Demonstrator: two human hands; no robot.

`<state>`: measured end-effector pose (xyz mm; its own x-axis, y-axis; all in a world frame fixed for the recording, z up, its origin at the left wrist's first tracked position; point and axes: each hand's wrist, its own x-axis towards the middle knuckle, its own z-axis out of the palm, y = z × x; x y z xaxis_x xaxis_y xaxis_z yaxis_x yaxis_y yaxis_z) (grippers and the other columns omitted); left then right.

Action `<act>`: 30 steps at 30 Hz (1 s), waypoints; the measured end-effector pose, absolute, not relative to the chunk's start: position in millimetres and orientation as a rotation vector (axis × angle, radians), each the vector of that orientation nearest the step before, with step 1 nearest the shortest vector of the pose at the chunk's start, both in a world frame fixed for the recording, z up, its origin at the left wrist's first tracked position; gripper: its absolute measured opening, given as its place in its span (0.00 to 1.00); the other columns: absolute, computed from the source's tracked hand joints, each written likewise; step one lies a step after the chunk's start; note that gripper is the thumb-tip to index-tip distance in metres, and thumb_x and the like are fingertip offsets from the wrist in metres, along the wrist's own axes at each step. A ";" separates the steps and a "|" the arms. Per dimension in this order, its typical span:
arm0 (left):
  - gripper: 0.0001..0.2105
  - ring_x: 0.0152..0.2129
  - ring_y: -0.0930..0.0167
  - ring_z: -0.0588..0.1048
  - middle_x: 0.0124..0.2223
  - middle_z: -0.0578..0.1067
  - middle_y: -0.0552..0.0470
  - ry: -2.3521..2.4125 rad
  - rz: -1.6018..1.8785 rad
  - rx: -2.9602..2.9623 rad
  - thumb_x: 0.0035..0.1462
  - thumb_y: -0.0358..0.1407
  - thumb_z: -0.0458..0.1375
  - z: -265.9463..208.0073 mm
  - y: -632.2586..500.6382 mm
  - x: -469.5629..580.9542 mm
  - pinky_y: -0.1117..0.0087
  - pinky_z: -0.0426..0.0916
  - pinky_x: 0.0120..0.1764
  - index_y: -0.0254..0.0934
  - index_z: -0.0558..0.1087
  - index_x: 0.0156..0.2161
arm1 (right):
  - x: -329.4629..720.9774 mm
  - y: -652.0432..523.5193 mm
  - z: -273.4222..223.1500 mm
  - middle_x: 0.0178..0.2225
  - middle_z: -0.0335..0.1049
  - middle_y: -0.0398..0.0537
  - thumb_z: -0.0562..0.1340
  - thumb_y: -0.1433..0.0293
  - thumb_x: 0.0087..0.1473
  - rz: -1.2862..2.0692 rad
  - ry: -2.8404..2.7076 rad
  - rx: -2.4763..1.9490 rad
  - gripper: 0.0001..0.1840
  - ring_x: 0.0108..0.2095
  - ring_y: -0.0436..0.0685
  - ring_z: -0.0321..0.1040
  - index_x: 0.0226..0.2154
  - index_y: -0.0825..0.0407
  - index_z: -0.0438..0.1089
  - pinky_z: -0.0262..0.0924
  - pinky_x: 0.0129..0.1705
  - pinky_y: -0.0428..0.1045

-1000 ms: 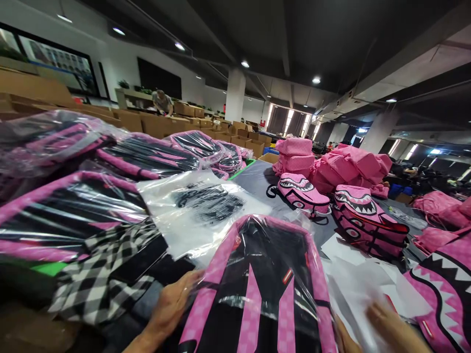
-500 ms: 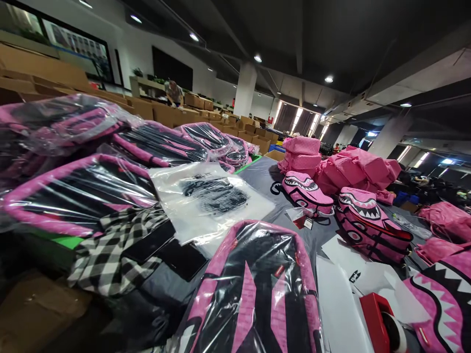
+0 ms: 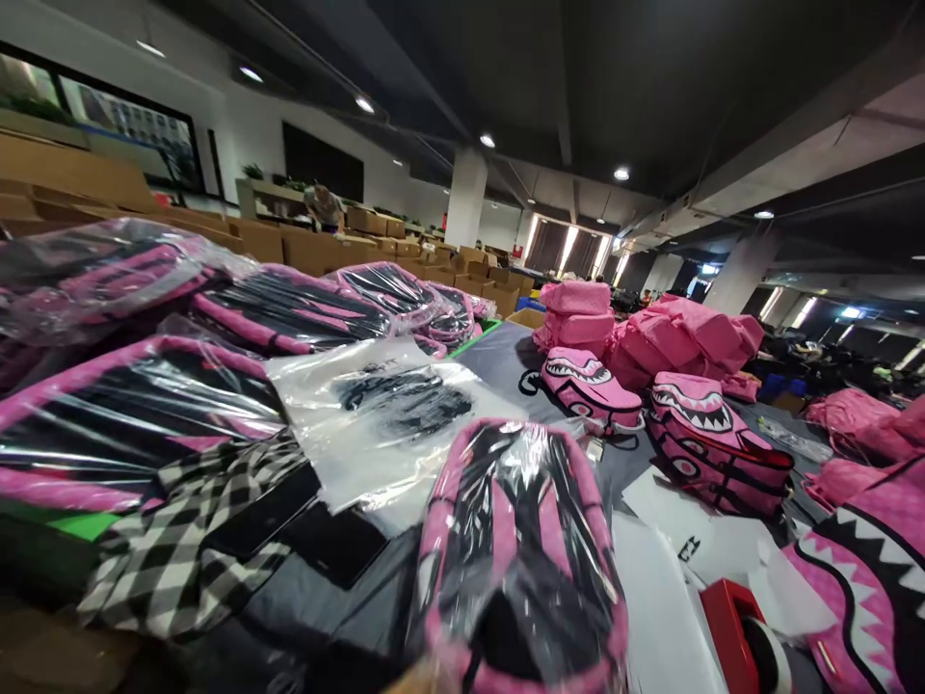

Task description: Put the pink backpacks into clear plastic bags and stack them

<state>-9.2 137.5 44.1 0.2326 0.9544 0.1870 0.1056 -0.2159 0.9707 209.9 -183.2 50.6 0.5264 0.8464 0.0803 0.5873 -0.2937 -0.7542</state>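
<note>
A pink and black backpack point(image 3: 524, 540) in a clear plastic bag lies right in front of me, straps upward, its lower end near the bottom edge of the picture. At its lower left corner shows a small, blurred sliver of my left hand point(image 3: 415, 678). The fingers cannot be made out, nor whether they grip the plastic. My right hand is out of sight. Beyond the backpack lie flat clear plastic bags with black print point(image 3: 405, 400). A black-and-white checked cloth point(image 3: 195, 530) and a dark, flat phone-like object point(image 3: 332, 542) are to its left.
Bagged backpacks point(image 3: 122, 414) are heaped on the left. On the right are a red tape dispenser point(image 3: 733, 627), white sheets point(image 3: 661, 598), shark-mouth backpacks point(image 3: 712, 443) and stacked pink bags point(image 3: 679, 337). Cardboard boxes point(image 3: 310, 249) and a person point(image 3: 324, 207) are farther back.
The bagged backpack in front has shifted away from me, so its lower end now shows. A blurred bit of hand has appeared below it. The view has turned slightly.
</note>
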 end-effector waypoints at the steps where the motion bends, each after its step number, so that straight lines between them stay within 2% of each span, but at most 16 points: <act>1: 0.26 0.37 0.53 0.82 0.36 0.84 0.45 1.036 1.082 1.554 0.48 0.61 0.59 31.2 123.5 -23.3 0.56 0.80 0.37 0.43 0.82 0.40 | 203.8 -189.9 47.4 0.49 0.73 0.48 0.63 0.52 0.58 0.405 -1.116 -2.014 0.16 0.50 0.63 0.70 0.44 0.43 0.75 0.71 0.45 0.57; 3: 0.27 0.36 0.53 0.82 0.35 0.84 0.45 1.041 0.998 1.554 0.48 0.62 0.59 4.4 97.0 -56.0 0.55 0.80 0.36 0.42 0.81 0.40 | 196.6 -201.9 47.4 0.44 0.75 0.51 0.61 0.48 0.54 0.275 -0.965 -2.050 0.22 0.46 0.66 0.72 0.39 0.47 0.76 0.70 0.48 0.59; 6: 0.28 0.35 0.53 0.82 0.35 0.84 0.44 1.035 0.893 1.534 0.48 0.63 0.59 -30.5 70.7 -107.2 0.55 0.80 0.36 0.41 0.81 0.40 | 190.1 -214.3 52.0 0.32 0.76 0.52 0.62 0.44 0.43 0.079 -0.723 -2.154 0.25 0.35 0.65 0.74 0.27 0.49 0.74 0.70 0.39 0.56; 9: 0.28 0.35 0.54 0.82 0.37 0.84 0.43 1.002 0.829 1.501 0.51 0.63 0.55 -53.3 51.5 -139.9 0.54 0.79 0.39 0.40 0.81 0.39 | 168.7 -225.7 42.7 0.21 0.70 0.48 0.57 0.40 0.47 0.237 -0.708 -2.218 0.29 0.27 0.61 0.71 0.19 0.49 0.68 0.68 0.32 0.53; 10: 0.29 0.35 0.54 0.82 0.38 0.84 0.43 0.970 0.802 1.491 0.54 0.62 0.53 -57.6 42.7 -143.1 0.54 0.79 0.41 0.40 0.81 0.39 | 157.1 -229.5 35.7 0.22 0.72 0.49 0.56 0.40 0.49 0.332 -0.734 -2.202 0.30 0.28 0.62 0.72 0.22 0.49 0.70 0.69 0.33 0.53; 12: 0.27 0.42 0.56 0.81 0.45 0.83 0.44 0.872 0.726 1.527 0.58 0.59 0.51 -60.7 19.9 -135.2 0.55 0.76 0.48 0.40 0.80 0.43 | 130.2 -234.5 19.1 0.33 0.79 0.52 0.60 0.42 0.49 0.427 -0.767 -2.181 0.30 0.37 0.66 0.76 0.35 0.52 0.76 0.71 0.41 0.55; 14: 0.26 0.53 0.56 0.76 0.54 0.79 0.45 0.783 0.653 1.664 0.57 0.56 0.54 -57.6 -5.7 -110.6 0.54 0.70 0.57 0.41 0.77 0.51 | 103.7 -233.7 3.6 0.47 0.78 0.58 0.67 0.47 0.44 0.328 -0.791 -2.267 0.36 0.49 0.70 0.74 0.49 0.54 0.73 0.69 0.51 0.57; 16: 0.29 0.59 0.54 0.70 0.58 0.76 0.42 0.782 0.628 1.845 0.52 0.52 0.59 -50.5 -26.9 -78.0 0.50 0.63 0.62 0.37 0.74 0.55 | 84.2 -227.7 -7.8 0.52 0.74 0.61 0.68 0.54 0.47 0.082 -0.825 -2.433 0.36 0.53 0.71 0.71 0.55 0.56 0.70 0.68 0.52 0.58; 17: 0.29 0.58 0.51 0.70 0.56 0.76 0.38 0.825 0.630 1.910 0.50 0.50 0.60 -46.1 -34.6 -62.6 0.47 0.62 0.62 0.34 0.74 0.54 | 78.4 -224.2 -12.0 0.53 0.74 0.61 0.65 0.59 0.52 -0.047 -0.848 -2.508 0.31 0.52 0.70 0.73 0.55 0.55 0.69 0.69 0.50 0.57; 19: 0.25 0.51 0.50 0.75 0.48 0.80 0.36 0.888 0.602 1.972 0.51 0.47 0.58 -36.5 -45.3 -39.8 0.46 0.66 0.57 0.31 0.75 0.50 | 74.1 -220.0 -18.5 0.50 0.76 0.58 0.58 0.70 0.59 -0.254 -0.885 -2.620 0.22 0.43 0.64 0.77 0.55 0.54 0.69 0.70 0.41 0.52; 22: 0.19 0.32 0.59 0.79 0.32 0.79 0.46 0.791 0.491 1.925 0.57 0.45 0.54 -22.1 -55.9 -28.0 0.58 0.73 0.42 0.34 0.76 0.45 | 76.8 -224.3 -27.2 0.39 0.79 0.50 0.55 0.79 0.58 -0.526 -0.928 -2.679 0.21 0.31 0.57 0.77 0.51 0.51 0.72 0.65 0.31 0.47; 24: 0.15 0.27 0.64 0.77 0.29 0.77 0.49 0.639 0.434 1.840 0.58 0.44 0.53 -13.3 -62.9 -27.0 0.63 0.73 0.37 0.36 0.76 0.41 | 77.2 -230.5 -32.2 0.34 0.78 0.48 0.56 0.79 0.57 -0.674 -1.029 -2.635 0.20 0.30 0.56 0.77 0.48 0.49 0.74 0.64 0.31 0.45; 27: 0.12 0.37 0.63 0.79 0.38 0.80 0.47 0.442 0.461 1.753 0.57 0.41 0.54 -3.2 -70.7 -21.9 0.63 0.72 0.45 0.38 0.77 0.39 | 74.1 -237.9 -34.0 0.36 0.78 0.47 0.55 0.79 0.58 -0.774 -1.195 -2.543 0.21 0.28 0.54 0.75 0.48 0.47 0.74 0.63 0.28 0.44; 30: 0.12 0.45 0.61 0.76 0.45 0.79 0.44 0.317 0.554 1.803 0.58 0.39 0.52 -6.4 -69.9 -17.4 0.59 0.69 0.53 0.39 0.76 0.42 | 73.9 -243.7 -30.0 0.32 0.78 0.46 0.53 0.79 0.59 -0.790 -1.281 -2.510 0.22 0.22 0.51 0.73 0.49 0.48 0.75 0.61 0.23 0.43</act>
<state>-17.4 -69.9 -6.4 0.8511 0.4818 0.2085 -0.0643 -0.2986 0.9522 73.9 -243.7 -30.0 0.4772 0.6845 0.5511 0.7999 -0.5980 0.0501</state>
